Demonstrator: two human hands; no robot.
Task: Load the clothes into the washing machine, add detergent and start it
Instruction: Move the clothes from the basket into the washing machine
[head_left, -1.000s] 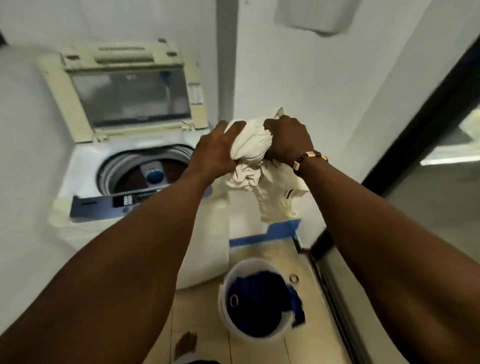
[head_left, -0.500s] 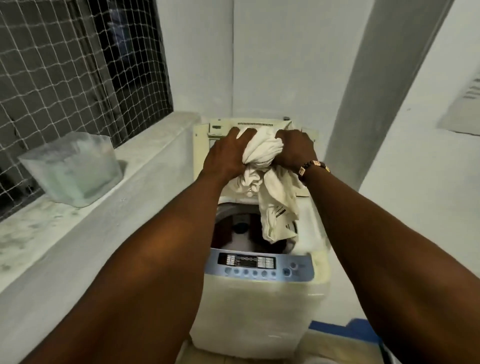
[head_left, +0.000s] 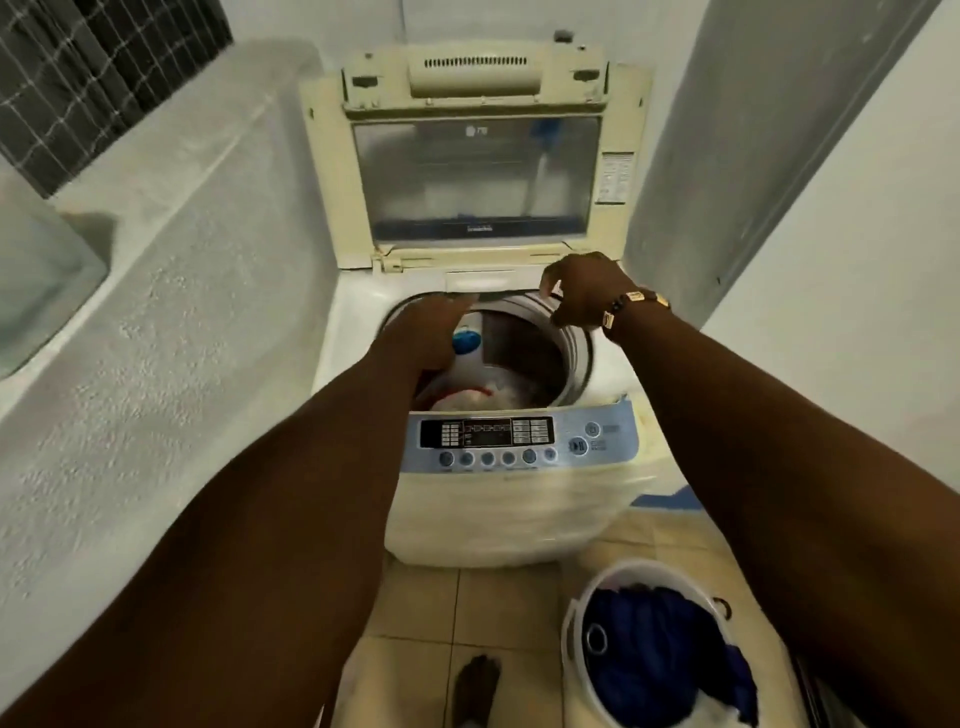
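The top-loading washing machine (head_left: 519, 512) stands ahead with its lid (head_left: 475, 171) raised. Inside the drum lies the white garment (head_left: 488, 396), blurred, beside something red. My left hand (head_left: 426, 332) hovers over the left side of the drum opening, fingers loose and holding nothing. Over the drum's right rim, my right hand (head_left: 584, 291) also hangs empty, with its fingers relaxed and pointing down. The control panel (head_left: 519, 441) with its buttons faces me at the machine's front edge. No detergent is in view.
A white bucket (head_left: 574, 613) with blue clothes (head_left: 654, 654) stands on the tiled floor at the lower right. A concrete ledge (head_left: 156, 338) runs along the left, with a translucent tub (head_left: 36, 270) on it. A pillar (head_left: 737, 130) rises right of the machine. My foot (head_left: 475, 686) shows below.
Both hands have let go of the white garment, which has dropped into the drum. The hands have spread apart and lowered over the opening; my view has tilted down.
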